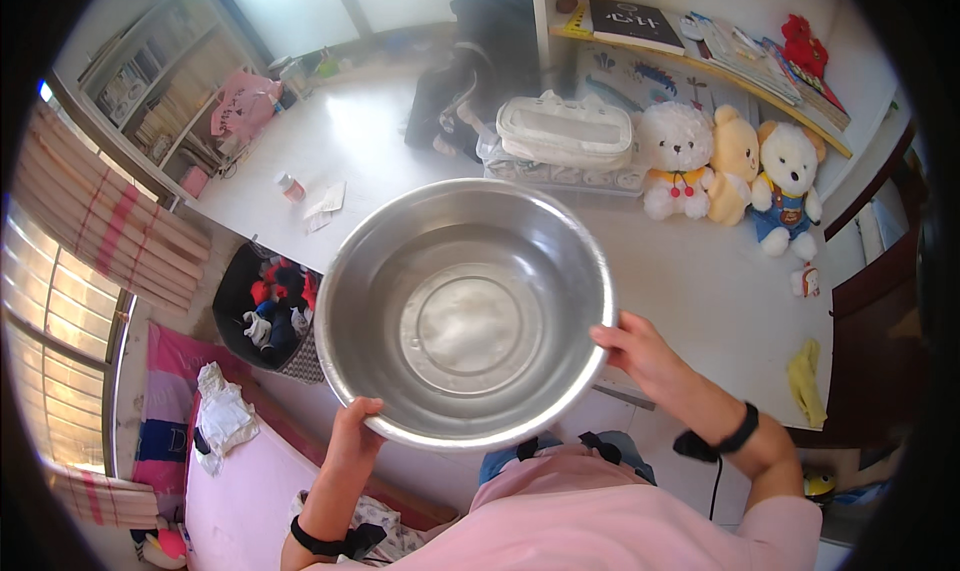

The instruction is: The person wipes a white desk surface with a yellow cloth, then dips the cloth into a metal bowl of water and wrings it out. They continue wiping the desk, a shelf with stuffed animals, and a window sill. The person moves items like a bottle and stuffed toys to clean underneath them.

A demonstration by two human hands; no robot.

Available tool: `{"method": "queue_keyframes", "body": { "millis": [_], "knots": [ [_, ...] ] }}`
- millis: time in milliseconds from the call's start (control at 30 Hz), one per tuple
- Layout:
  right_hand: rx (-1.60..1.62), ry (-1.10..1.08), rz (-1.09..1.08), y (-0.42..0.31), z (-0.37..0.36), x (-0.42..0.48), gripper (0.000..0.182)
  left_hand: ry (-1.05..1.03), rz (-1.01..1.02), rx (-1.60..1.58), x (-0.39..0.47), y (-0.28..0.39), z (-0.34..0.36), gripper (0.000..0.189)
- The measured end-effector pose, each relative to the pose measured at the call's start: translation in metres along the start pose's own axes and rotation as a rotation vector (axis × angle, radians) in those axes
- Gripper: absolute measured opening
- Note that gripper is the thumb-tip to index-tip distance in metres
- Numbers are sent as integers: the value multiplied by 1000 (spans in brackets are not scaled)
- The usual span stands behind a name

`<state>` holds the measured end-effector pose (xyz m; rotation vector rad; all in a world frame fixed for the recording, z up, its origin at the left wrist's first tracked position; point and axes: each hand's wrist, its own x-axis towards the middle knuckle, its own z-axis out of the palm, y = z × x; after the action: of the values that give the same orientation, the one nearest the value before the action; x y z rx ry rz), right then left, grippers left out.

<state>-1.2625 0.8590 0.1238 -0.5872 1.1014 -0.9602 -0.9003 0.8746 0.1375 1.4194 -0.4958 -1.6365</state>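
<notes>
A large round stainless-steel basin (469,259) is held up in front of my body, partly over the edge of a white tabletop. Clear water (472,327) appears to lie in its bottom, though the shine makes the depth hard to judge. My left hand (356,428) grips the near left rim, with the thumb on top. On the right side of the rim, my right hand (637,349) is closed with its thumb over the edge. The fingers of both hands are partly hidden under the basin.
Plush toys (731,166) sit on the white table (697,286), beside a clear storage box (562,177) bearing a white case (566,129). A yellow cloth (806,383) lies at the right edge. Left stand a small bottle (289,187), a laundry hamper (262,323) and a pink bed (240,488).
</notes>
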Motion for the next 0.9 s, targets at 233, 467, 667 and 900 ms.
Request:
{"method": "queue_keyframes", "body": {
  "millis": [233, 467, 667, 900],
  "knots": [
    [-77, -147, -58, -7, 50, 110, 22, 69, 148, -187, 60, 6, -40, 50],
    [-115, -148, -169, -13, 82, 198, 21, 27, 208, -256, 119, 17, -59, 44],
    [-45, -254, -166, -13, 72, 225, 25, -20, 228, -348, 164, 26, -51, 41],
    [-952, 38, -696, 4, -42, 23, 16, 43, 213, -356, 202, 29, -97, 44]
  ]
}}
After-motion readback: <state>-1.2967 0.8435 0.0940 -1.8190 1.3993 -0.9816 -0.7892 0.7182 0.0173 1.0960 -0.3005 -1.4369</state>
